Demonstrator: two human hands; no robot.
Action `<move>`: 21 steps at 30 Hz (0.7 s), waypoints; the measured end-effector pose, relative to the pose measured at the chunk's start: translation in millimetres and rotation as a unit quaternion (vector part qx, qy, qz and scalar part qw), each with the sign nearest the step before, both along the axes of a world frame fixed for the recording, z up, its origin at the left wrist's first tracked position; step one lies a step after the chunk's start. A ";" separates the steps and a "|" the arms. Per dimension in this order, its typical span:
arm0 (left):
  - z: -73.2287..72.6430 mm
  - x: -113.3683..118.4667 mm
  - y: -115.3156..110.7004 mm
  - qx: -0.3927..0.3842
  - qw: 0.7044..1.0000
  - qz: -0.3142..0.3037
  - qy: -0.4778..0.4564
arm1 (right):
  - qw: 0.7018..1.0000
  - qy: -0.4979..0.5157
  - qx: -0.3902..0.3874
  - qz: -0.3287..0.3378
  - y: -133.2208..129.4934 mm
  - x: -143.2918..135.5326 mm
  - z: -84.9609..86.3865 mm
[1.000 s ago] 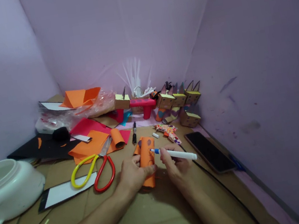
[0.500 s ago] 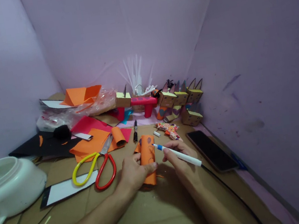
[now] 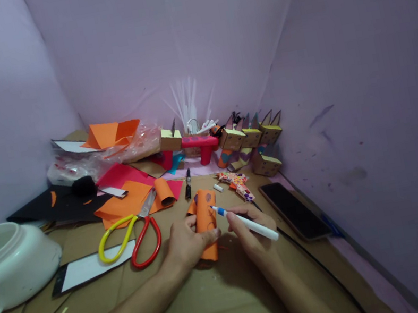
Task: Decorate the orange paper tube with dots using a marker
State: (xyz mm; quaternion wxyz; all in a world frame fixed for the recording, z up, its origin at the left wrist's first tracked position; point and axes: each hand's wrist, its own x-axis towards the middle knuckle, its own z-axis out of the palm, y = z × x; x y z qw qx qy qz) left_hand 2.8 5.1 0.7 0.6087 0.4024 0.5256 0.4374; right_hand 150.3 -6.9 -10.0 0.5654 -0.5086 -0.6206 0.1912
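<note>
My left hand (image 3: 188,242) is closed around the lower part of an orange paper tube (image 3: 206,213), thumb across its front. Dark rounded outlines and a filled purple patch show on the tube's upper face. My right hand (image 3: 253,227) grips a white marker (image 3: 260,229) with a blue collar like a pen, its tip at the drawn outlines; whether it touches the paper I cannot tell. A small white cap (image 3: 218,188) lies just beyond the tube, near a black marker (image 3: 188,184).
Left of the tube lie scissors (image 3: 140,228) with yellow and red handles on orange paper (image 3: 120,202). A white pot (image 3: 14,266) stands far left. On the right are a phone (image 3: 295,211) and a black cable (image 3: 316,261). Cardboard animal heads (image 3: 267,164) line the back.
The marker tip has moved slightly down and left over the tube, my right hand moving with it. My left hand keeps its hold. The whole view has shifted a little.
</note>
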 end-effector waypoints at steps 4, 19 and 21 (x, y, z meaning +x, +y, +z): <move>-4.4 -0.9 1.1 0.007 1.000 -0.009 0.000 | 1.000 -0.007 0.008 0.014 -0.9 -1.2 1.3; -1.2 -1.1 -0.2 0.010 1.000 -0.006 0.016 | 0.999 -0.031 -0.010 0.031 -3.1 -0.9 6.7; -1.3 -0.7 0.1 0.007 1.000 -0.006 0.005 | 0.999 -0.028 -0.016 0.029 -2.5 -0.5 5.4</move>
